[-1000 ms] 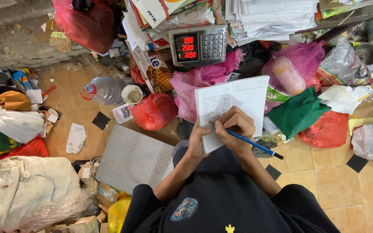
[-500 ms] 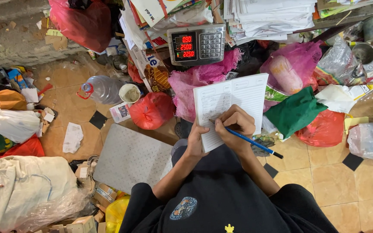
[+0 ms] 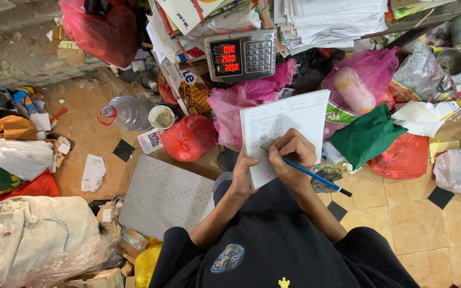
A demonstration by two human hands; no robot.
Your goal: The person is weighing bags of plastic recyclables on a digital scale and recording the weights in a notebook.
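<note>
Above cluttered tile floor [image 3: 412,224]: left hand [image 3: 244,173] grips notebook [image 3: 284,130]; right hand [image 3: 292,154] fingers pinch blue pen [image 3: 316,175].

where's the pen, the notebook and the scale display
pen [image 3: 316,175], head view, middle of the blue barrel
notebook [image 3: 284,120], head view, centre of the open page
scale display [image 3: 244,56], head view, keypad face
</note>
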